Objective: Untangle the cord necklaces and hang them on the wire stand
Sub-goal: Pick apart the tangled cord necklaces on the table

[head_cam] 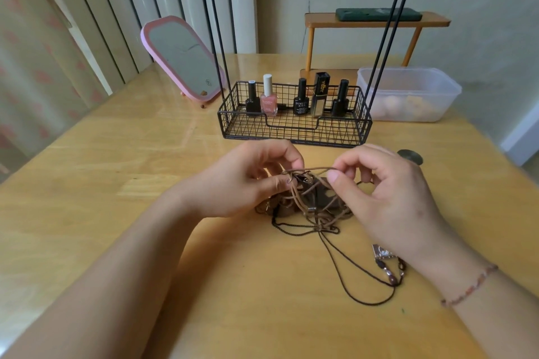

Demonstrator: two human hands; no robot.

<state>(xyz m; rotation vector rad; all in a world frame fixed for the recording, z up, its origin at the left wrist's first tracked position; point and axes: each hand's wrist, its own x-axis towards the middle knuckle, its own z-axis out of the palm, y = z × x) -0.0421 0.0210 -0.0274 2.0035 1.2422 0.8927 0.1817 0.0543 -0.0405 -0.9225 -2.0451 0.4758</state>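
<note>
Mid-table, left hand [250, 175] pinched the clasp and right hand [379, 192] pinched the brown cord [313, 168], stretching it clear of the tangle [309, 207].

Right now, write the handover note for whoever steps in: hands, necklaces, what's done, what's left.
Left hand: pinches the metal clasp end of the tan-brown cord necklace.
Right hand: pinches the same cord, stretched between both hands.
The tangled pile of brown and black cords lies on the wooden table; a thin black cord with a silver pendant trails toward the right wrist.
Black wire stand: no necklace seen hanging in view.
Done: nothing hung. Left: separate every cord, hang each.
</note>
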